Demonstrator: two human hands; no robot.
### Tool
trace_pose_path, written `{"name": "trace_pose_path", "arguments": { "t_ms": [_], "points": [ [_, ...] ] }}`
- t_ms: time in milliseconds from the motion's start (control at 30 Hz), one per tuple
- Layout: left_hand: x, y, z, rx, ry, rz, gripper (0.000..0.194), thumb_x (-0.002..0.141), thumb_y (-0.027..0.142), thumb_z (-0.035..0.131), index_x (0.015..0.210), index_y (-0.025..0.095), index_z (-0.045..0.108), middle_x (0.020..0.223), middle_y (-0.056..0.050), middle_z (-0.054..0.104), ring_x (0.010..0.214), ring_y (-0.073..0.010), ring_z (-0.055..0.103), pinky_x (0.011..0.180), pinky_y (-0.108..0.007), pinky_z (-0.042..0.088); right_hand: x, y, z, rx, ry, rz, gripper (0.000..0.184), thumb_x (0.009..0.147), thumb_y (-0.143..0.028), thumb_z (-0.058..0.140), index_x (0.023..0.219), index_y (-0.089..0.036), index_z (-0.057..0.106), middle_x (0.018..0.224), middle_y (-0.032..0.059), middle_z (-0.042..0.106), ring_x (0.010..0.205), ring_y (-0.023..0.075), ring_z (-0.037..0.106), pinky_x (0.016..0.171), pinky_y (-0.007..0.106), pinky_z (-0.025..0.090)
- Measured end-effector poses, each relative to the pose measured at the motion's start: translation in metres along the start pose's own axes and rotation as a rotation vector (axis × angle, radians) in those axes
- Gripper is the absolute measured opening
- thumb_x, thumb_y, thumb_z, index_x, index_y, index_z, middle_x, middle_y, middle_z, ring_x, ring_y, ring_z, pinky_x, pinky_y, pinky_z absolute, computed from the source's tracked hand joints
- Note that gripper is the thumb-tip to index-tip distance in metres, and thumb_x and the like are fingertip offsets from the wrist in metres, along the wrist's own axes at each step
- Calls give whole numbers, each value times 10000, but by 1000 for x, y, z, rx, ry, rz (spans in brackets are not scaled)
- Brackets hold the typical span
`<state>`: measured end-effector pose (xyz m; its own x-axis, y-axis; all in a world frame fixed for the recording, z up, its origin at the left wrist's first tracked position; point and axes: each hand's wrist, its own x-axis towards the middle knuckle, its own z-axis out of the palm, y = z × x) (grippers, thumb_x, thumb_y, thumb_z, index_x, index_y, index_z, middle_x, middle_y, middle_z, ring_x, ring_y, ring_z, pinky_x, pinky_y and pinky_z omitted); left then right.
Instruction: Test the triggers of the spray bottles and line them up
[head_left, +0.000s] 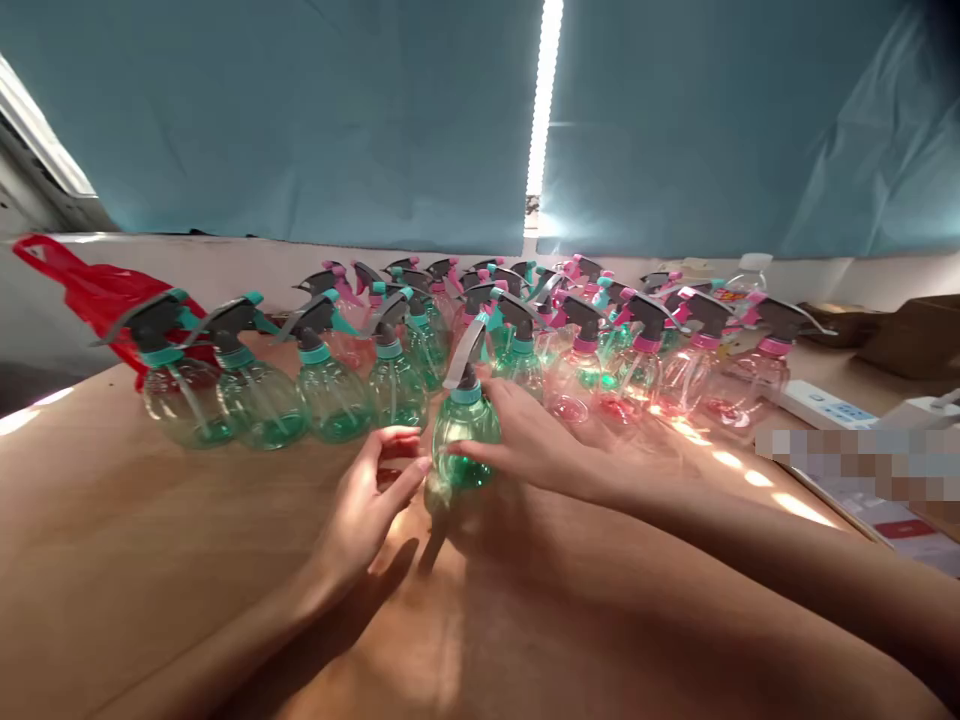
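Note:
A clear green spray bottle (466,430) with a teal collar and a grey trigger head stands on the wooden table in front of me. My right hand (517,435) is closed around its right side, thumb across the front. Just left of the bottle is my left hand (382,480), fingers curved and apart, with nothing in it. Behind, a row of green spray bottles (334,400) with teal collars stretches to the left. Pink spray bottles (636,380) with pink collars stand to the right, and several more of both colours crowd the back.
A red plastic bag (112,290) lies at the back left. A clear bottle with a white cap (752,268) stands behind the pink ones. At the right are a white power strip (829,405) and a brown cardboard box (915,340). Teal sheeting (337,120) covers the wall.

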<state>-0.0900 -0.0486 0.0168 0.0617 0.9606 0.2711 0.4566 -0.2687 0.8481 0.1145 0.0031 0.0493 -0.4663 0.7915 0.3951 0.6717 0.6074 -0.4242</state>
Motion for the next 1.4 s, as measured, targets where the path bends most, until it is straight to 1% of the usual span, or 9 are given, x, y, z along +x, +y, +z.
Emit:
{"name": "trace_pose_path", "arguments": {
  "t_ms": [100, 267, 433, 567, 667, 967, 1133, 1233, 1400],
  "points": [
    [-8, -10, -5, -3, -42, -43, 262, 941, 454, 534, 1056, 219, 528, 1004, -49, 613, 824, -201, 662, 736, -348, 559, 19, 2, 3, -62, 5, 39, 531, 820, -475, 683, 1185, -132, 507, 1174, 176, 618, 1140, 340, 571, 933, 484, 475],
    [-11, 1, 3, 65, -120, 3, 205, 925, 385, 528, 999, 198, 567, 835, -17, 626, 661, -171, 612, 624, -301, 528, 41, 5, 5, -117, 24, 78, 497, 790, -517, 697, 1036, -108, 560, 1023, 191, 649, 979, 350, 619, 808, 464, 497],
    [-6, 8, 16, 186, -241, 88, 136, 907, 306, 513, 896, 203, 601, 707, 12, 629, 606, -165, 595, 580, -273, 467, 53, 5, 6, -138, 55, 118, 613, 782, -467, 723, 1172, -41, 516, 1077, 246, 652, 1040, 391, 618, 838, 467, 482],
    [1, 7, 23, 271, -301, 184, 110, 890, 278, 526, 890, 216, 617, 725, 16, 642, 644, -169, 588, 599, -275, 435, 59, 6, 7, -118, 63, 127, 739, 766, -433, 748, 1305, -45, 423, 1150, 253, 643, 1104, 389, 609, 846, 436, 488],
    [5, 5, 26, 309, -323, 248, 98, 892, 252, 523, 882, 218, 615, 768, 11, 650, 668, -166, 585, 628, -278, 432, 63, 9, 8, -97, 51, 131, 734, 767, -427, 745, 1322, -82, 410, 1128, 219, 660, 1064, 363, 635, 820, 411, 496],
    [7, 2, 26, 329, -347, 333, 94, 906, 218, 505, 899, 199, 597, 783, 2, 624, 657, -154, 565, 623, -262, 435, 69, 15, 11, -68, 10, 137, 745, 799, -416, 729, 1312, 9, 395, 1080, 242, 663, 1010, 358, 653, 796, 409, 501],
    [7, 2, 26, 331, -348, 326, 110, 906, 220, 495, 913, 195, 602, 806, -9, 620, 664, -157, 566, 630, -266, 441, 62, 8, 6, -64, 9, 125, 746, 808, -401, 739, 1338, 5, 404, 1301, 288, 566, 1227, 365, 553, 947, 426, 475],
    [8, 2, 27, 333, -349, 312, 111, 894, 213, 501, 929, 192, 605, 838, -18, 628, 679, -160, 577, 638, -269, 447, 46, 2, -7, -72, 37, 115, 708, 826, -416, 718, 1356, -48, 428, 1383, 250, 526, 1278, 349, 519, 987, 439, 464],
    [7, 2, 27, 333, -353, 295, 129, 911, 212, 477, 932, 187, 602, 845, -19, 624, 647, -146, 572, 620, -262, 446, 5, 10, -39, -43, 136, 136, 345, 906, -452, 599, 1086, -162, 655, 1010, 97, 734, 905, 266, 698, 742, 390, 542]
  ]
}}
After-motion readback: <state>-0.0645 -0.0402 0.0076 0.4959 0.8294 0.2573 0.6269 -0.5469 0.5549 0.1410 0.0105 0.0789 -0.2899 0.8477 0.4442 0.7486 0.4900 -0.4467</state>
